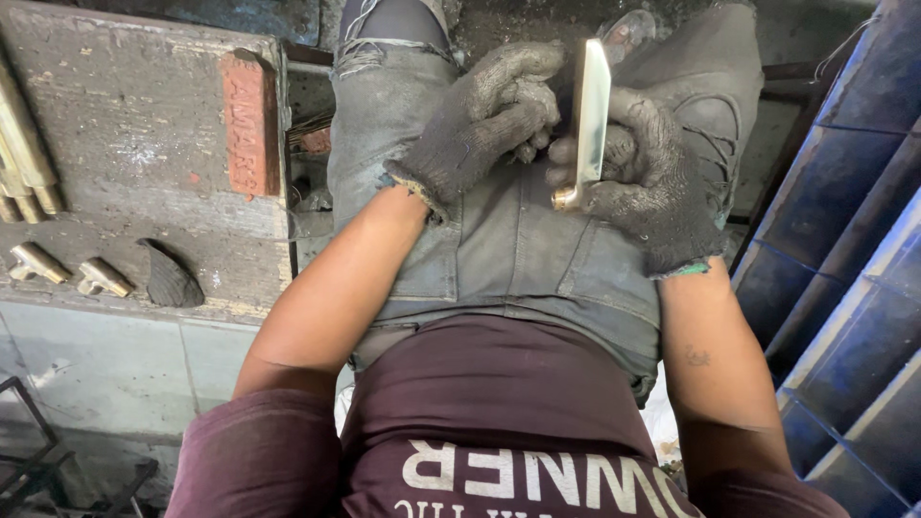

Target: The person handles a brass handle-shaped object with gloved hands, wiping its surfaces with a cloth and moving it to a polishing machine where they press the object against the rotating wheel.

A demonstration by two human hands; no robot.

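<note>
Over lap: right hand (643, 182) fingers clamped on brass handle (588, 120); left hand (484, 120) fingers curled against it.

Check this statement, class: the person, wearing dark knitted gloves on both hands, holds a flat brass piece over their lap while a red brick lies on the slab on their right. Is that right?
Wrong side. The head view shows the red brick on the slab on the person's left. The rest holds: gloved left hand and right hand hold the brass piece over the lap.
</note>
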